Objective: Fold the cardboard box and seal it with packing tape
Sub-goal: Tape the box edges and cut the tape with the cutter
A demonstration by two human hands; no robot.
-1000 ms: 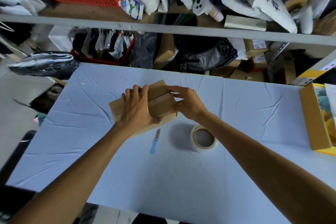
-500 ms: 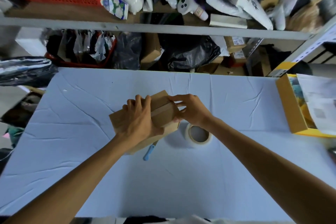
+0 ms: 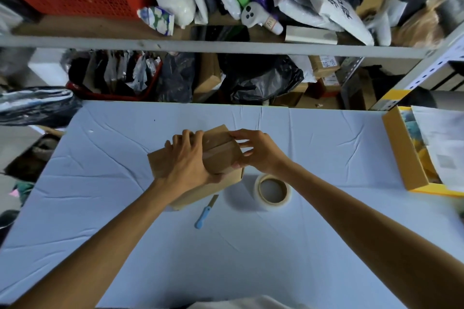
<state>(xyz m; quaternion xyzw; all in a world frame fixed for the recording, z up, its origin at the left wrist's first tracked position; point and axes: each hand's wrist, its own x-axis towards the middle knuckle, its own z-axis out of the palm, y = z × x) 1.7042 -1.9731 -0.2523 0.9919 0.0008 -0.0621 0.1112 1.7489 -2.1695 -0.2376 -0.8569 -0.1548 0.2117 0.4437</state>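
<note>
Both forearms, the left hand (image 3: 185, 165) and right hand (image 3: 259, 155) are bare.

A single wide-angle view from the person's head faces forward and steeply down onto the worktop (image 3: 100, 183). The left forearm (image 3: 113, 233) and right forearm (image 3: 351, 213) enter from the bottom corners and converge on the box (image 3: 221, 155) near the frame's middle, close below the lens. Shelves (image 3: 226, 45) beyond the worktop's far edge fill the upper part.
</note>
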